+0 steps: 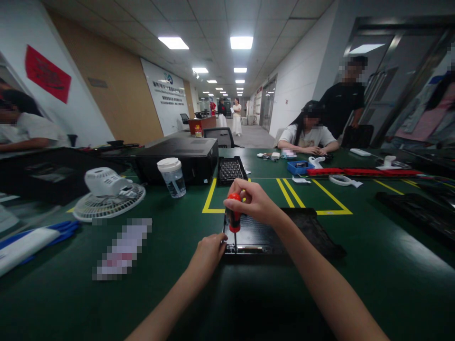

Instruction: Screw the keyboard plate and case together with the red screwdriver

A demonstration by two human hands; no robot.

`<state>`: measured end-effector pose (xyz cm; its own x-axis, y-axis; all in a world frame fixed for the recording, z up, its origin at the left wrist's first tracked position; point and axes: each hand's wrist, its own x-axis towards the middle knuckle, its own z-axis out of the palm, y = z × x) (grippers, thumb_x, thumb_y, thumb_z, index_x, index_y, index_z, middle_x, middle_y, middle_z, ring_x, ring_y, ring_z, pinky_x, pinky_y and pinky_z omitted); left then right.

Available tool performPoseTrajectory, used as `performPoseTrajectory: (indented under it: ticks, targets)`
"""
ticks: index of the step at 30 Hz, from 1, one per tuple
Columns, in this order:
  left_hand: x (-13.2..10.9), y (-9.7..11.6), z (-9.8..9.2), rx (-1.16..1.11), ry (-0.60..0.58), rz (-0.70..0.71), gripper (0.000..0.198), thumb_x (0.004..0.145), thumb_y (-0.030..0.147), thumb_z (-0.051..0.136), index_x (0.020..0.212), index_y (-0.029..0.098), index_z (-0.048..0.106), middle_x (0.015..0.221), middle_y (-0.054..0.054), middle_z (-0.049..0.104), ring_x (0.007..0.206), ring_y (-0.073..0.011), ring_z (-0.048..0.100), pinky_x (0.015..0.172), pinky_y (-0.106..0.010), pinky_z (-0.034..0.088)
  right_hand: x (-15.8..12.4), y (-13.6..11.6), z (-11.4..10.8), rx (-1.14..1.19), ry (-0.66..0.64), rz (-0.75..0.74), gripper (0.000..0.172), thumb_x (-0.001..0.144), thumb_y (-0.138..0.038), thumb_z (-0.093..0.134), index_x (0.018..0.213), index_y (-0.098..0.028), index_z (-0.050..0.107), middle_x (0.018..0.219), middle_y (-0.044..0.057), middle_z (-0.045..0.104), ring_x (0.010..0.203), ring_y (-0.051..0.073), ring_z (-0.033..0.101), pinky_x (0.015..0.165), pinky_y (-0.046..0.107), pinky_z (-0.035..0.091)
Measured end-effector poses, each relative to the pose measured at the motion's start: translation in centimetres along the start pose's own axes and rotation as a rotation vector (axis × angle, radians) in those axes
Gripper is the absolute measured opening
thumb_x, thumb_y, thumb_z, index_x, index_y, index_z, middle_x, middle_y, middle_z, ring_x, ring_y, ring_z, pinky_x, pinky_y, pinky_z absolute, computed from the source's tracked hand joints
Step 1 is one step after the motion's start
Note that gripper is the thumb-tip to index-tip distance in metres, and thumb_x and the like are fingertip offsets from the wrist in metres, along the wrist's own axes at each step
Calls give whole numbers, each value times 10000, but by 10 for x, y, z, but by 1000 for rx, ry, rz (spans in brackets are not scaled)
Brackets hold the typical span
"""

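Note:
A red and black screwdriver [234, 215] stands upright in my right hand [250, 201], whose fingers close around its handle. Its shaft points down at the near left part of a flat black panel [298, 232] with raised edges. My left hand [209, 251] rests at the panel's left edge, fingertips bent against the rim; whether they pinch anything small there is hidden. A narrow light strip [250, 249] shows along the panel's near edge, just right of the screwdriver tip.
Left of me are a white fan [110, 194], a lidded clear cup [172, 177] and a black computer case [181, 154]. Ahead lies a black tray [232, 170] of screws or similar small parts. A blue box [300, 166] sits farther right, near a seated person [308, 132].

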<state>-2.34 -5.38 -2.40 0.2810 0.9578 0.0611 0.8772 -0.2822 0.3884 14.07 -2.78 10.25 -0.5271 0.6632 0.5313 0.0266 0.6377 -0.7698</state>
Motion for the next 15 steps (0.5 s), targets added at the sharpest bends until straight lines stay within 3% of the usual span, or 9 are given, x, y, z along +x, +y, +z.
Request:
performPoseTrajectory:
  ticks: [15]
  targets:
    - [-2, 6, -5, -7, -17, -24, 250, 838, 216, 410, 983, 202, 613, 991, -54, 655, 905, -159, 599, 791, -250, 419, -3, -7, 5, -169, 64, 7, 280, 749, -343, 603, 651, -165, 409, 661, -26, 484, 567, 73, 448, 502, 186, 381]
